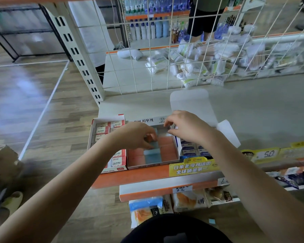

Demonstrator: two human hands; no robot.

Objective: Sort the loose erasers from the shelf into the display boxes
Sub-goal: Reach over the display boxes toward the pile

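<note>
Reaching into the middle display box [177,151] of pink and blue erasers [168,149], left hand [137,135] curling fingers onto a blue eraser [152,146] | right hand [186,126] pinching at box's far edge, contents unclear | red-white box [95,123] lying left of grips, blue box [194,152] right | shelf [253,109] backing onto wire grid [165,50].

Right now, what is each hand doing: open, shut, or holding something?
Left hand: fingers curled down onto the pastel erasers in the middle box; grip cannot be told.
Right hand: fingers curled at the box's far end; cannot tell if it holds anything.
</note>
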